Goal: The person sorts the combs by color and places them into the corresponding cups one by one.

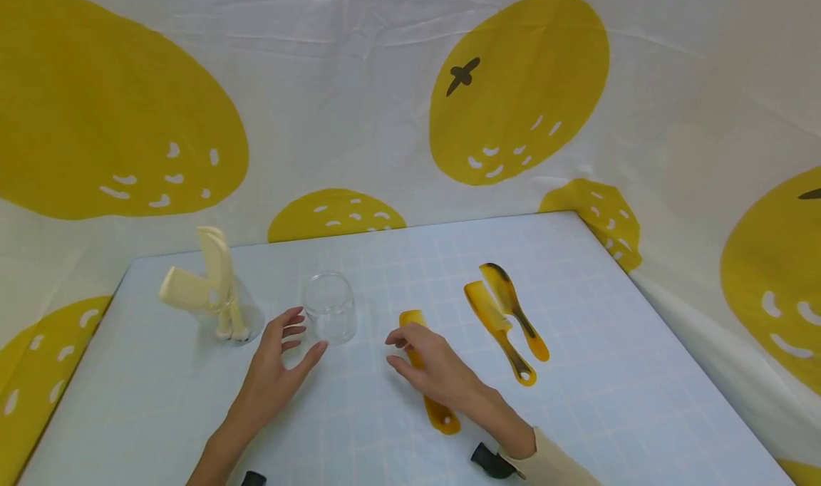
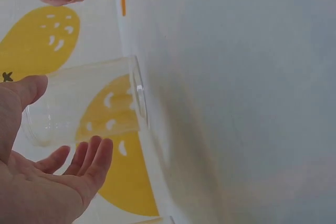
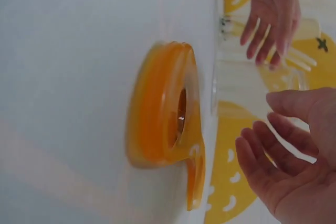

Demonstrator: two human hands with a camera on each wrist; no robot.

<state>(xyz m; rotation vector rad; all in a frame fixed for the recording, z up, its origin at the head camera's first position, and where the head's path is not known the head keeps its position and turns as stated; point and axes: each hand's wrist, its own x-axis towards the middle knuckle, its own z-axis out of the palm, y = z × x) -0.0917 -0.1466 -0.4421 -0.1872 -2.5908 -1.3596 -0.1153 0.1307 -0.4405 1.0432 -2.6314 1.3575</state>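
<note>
A clear glass (image 1: 333, 322) stands on the table near the middle. Beside its near left side is my left hand (image 1: 276, 372), thumb and fingers spread apart. In the left wrist view the glass (image 2: 89, 103) lies between that thumb and those fingers, with no firm grip showing. My right hand (image 1: 442, 368) hovers, fingers loosely bent, above an amber comb (image 1: 441, 415), hiding its middle. The right wrist view shows this comb (image 3: 152, 108) on the table, apart from the right hand (image 3: 294, 166), which holds nothing.
Left of the clear glass, a second glass (image 1: 249, 315) holds several cream-coloured handled things (image 1: 218, 272). Two more amber combs, a wide-toothed-looking one (image 1: 490, 311) and a darker one (image 1: 507, 293), lie at the right. A fruit-patterned white cloth (image 1: 359, 115) hangs behind the table.
</note>
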